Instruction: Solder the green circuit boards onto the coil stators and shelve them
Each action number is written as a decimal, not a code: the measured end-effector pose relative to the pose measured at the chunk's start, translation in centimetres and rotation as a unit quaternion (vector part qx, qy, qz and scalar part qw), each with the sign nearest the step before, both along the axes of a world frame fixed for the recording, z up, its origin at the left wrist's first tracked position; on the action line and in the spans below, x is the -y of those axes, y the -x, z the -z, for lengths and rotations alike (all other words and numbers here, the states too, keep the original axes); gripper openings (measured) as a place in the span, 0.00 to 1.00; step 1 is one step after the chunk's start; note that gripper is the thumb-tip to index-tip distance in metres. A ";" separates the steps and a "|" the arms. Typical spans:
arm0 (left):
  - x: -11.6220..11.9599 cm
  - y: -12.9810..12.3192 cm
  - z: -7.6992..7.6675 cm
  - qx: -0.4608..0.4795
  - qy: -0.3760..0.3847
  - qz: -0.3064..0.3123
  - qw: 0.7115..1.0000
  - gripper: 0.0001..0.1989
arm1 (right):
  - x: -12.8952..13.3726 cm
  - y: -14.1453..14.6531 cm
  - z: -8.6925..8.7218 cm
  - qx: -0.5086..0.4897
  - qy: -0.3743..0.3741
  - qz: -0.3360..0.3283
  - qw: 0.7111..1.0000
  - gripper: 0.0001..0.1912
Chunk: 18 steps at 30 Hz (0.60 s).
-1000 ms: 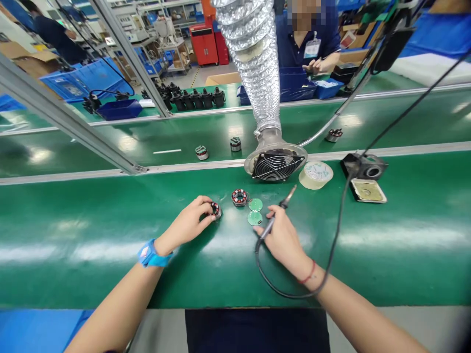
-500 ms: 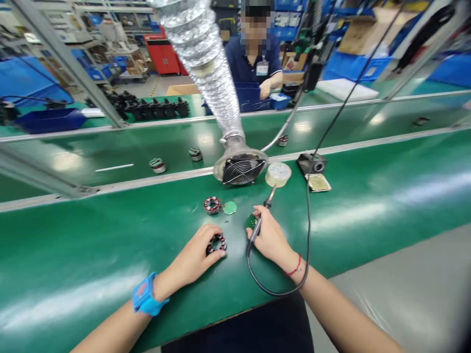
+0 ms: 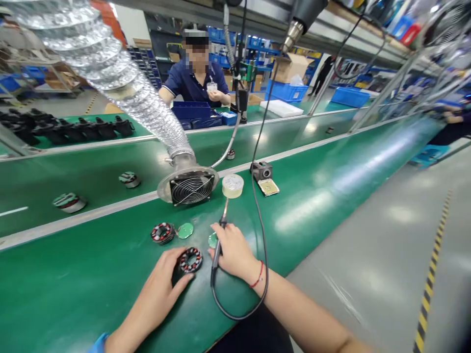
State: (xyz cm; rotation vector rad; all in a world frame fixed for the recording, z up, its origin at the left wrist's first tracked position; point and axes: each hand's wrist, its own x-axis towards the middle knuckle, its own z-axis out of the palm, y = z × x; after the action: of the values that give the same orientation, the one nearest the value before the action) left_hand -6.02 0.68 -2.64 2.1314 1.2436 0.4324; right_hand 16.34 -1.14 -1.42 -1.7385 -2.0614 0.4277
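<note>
On the green bench, a ring-shaped coil part (image 3: 191, 260) lies beside my left hand (image 3: 164, 279). The thumb and fingers of that hand are apart around the part's left side, and it is not gripped. My right hand (image 3: 233, 250) holds a soldering iron (image 3: 218, 250), its tip pointing away toward a round pale tin (image 3: 232, 186). A small green circuit board (image 3: 212, 239) shows at the fingertips of this hand, partly hidden by them. Further left, a second coil part (image 3: 162, 233) sits next to another round green board (image 3: 185, 230).
A fume duct with a fan grille (image 3: 192, 190) stands over the bench. An iron stand (image 3: 262, 170) with a sponge tray is at the right. The iron's black cable loops by my right wrist. Several coil parts rest on the strip behind; a person sits across.
The view has swung to the right. My left hand's fingers have opened away from the coil part. The person across has raised a hand holding a small clear item.
</note>
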 end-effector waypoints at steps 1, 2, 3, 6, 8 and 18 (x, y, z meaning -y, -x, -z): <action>0.0 0.3 0.3 -0.006 0.003 -0.009 1.000 0.24 | 0.1 0.1 -0.1 -0.009 0.000 -0.018 1.000 0.31; -0.1 0.5 0.5 -0.010 0.012 -0.016 1.000 0.24 | 0.3 0.4 -0.2 -0.026 0.000 -0.040 0.999 0.32; -0.1 0.7 0.7 -0.013 0.026 -0.021 0.999 0.24 | 0.4 0.7 -0.4 -0.047 0.001 -0.064 0.997 0.34; 0.0 0.9 0.9 -0.011 0.087 -0.037 0.995 0.25 | 0.9 2.0 -0.8 -0.102 0.003 -0.140 0.985 0.36; 0.2 0.8 0.9 -0.001 0.119 -0.049 0.992 0.26 | 1.0 2.7 -0.9 -0.096 -0.004 -0.174 0.980 0.36; -0.9 1.4 2.0 0.135 0.222 -0.083 0.962 0.27 | 0.3 2.6 1.1 -0.013 -0.032 -0.149 0.988 0.34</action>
State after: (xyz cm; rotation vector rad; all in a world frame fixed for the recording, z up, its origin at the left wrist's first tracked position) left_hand -7.41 1.58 -4.63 1.5443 1.2280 0.4486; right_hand 13.71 -1.46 -2.54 -1.3851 -2.2975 0.4628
